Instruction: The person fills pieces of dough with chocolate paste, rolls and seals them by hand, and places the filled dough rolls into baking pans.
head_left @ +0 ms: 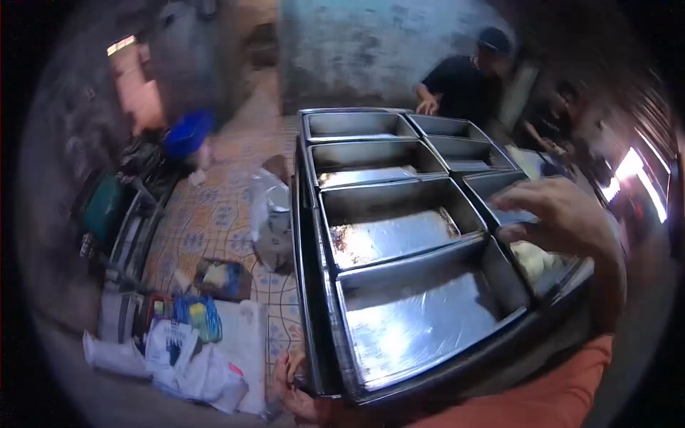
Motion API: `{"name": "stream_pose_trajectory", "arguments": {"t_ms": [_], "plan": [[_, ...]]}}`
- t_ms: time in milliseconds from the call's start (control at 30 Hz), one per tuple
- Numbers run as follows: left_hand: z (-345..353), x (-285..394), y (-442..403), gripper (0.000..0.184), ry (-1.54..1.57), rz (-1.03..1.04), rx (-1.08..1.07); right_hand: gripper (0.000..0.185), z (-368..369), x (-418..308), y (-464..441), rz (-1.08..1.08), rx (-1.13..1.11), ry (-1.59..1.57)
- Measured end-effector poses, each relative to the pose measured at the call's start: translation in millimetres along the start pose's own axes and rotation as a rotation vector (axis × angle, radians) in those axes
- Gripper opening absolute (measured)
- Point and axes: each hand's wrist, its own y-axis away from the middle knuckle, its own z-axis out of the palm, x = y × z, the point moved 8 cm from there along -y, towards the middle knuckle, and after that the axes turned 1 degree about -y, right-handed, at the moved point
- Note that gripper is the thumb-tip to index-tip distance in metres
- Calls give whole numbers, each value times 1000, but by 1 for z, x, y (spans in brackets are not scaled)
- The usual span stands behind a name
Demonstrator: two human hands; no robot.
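Several metal loaf pans stand in two columns on a dark tray (308,299) in front of me. The nearest pan (421,328) is bare inside and shiny. Behind it, another pan (396,232) has brown stains in its corners. My right hand (560,214) hovers over the right column, fingers apart and slightly bent, holding nothing. Just below it, a pale lump of dough (535,262) lies in a pan partly hidden by the hand. My left hand (294,391) is low beside the tray's near left corner, fingers apart; whether it touches the tray is unclear.
Across the tray stands a person in a dark shirt (464,85), and another person (553,121) is farther right. On the tiled floor (221,207) to the left are white plastic bags (189,360), a clear bag (271,207) and a blue container (189,134).
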Motion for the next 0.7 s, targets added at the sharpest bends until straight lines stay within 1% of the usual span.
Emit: {"name": "stream_pose_trajectory", "arguments": {"t_ms": [67, 100, 133, 167, 200, 233, 300, 333, 367, 400, 433, 467, 533, 567, 600, 667, 700], "plan": [[-32, -3, -21, 94, 94, 106, -92, 42, 11, -22, -22, 160, -126, -49], [-53, -5, -29, 94, 130, 86, -123, 47, 17, -31, -34, 140, -127, -9], [-81, -9, -45, 96, 62, 40, -142, 53, 24, -40, -47, 110, -122, 27], [-107, -19, -64, 98, -13, 7, -155, 57, 36, -42, -60, 228, -242, -46], [-132, -33, -78, 89, -16, 34, -138, 61, 48, -43, -72, 332, -358, -120], [-156, -46, -91, 76, -71, 9, -153, 61, 55, -43, -84, 338, -360, -113], [-202, -70, -116, 57, -183, -79, -182, 64, 85, -27, -93, 487, -472, -108], [-222, -90, -122, 51, -229, -142, -190, 64, 89, -20, -97, 492, -479, -95], [-241, -98, -129, 51, -264, -147, -138, 65, 90, -14, -100, 472, -508, -100], [-259, -121, -131, 49, -231, -211, -96, 65, 86, -20, -103, 458, -536, -107], [-274, -137, -129, 46, -310, -265, -79, 64, 71, -30, -107, 426, -451, -139], [-288, -145, -133, 42, -398, -311, -65, 64, 70, -35, -109, 437, -451, -141], [-310, -189, -127, 36, -396, -367, -70, 60, 65, -26, -108, 599, -448, 31], [-314, -203, -126, 35, -394, -410, -73, 57, 76, 0, -109, 591, -385, 111], [-318, -210, -129, 35, -387, -413, -73, 57, 72, 1, -110, 592, -385, 118], [-318, -226, -130, 44, -473, -483, -313, 60, 76, -6, -120, 566, -418, 50], [-326, -229, -131, 44, -483, -496, -316, 60, 84, -9, -128, 561, -432, 44]]}}
